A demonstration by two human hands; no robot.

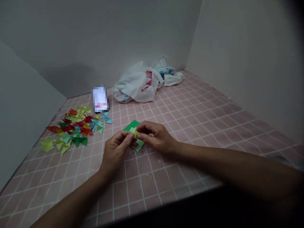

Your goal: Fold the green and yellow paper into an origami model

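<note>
Pinching yellow paper (135,134) with fingers of left hand (116,148) and right hand (161,139), over green paper (131,125) on table (201,107). Sits right of left fingers, left of right, equally near both; can't tell long axis.

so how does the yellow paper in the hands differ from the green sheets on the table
The yellow paper is held between the left hand and right hand; the green sheets lie on the tabletop. The yellow paper shows one small patch; the green sheets show larger, in two shades. Both are partly hidden.
</note>
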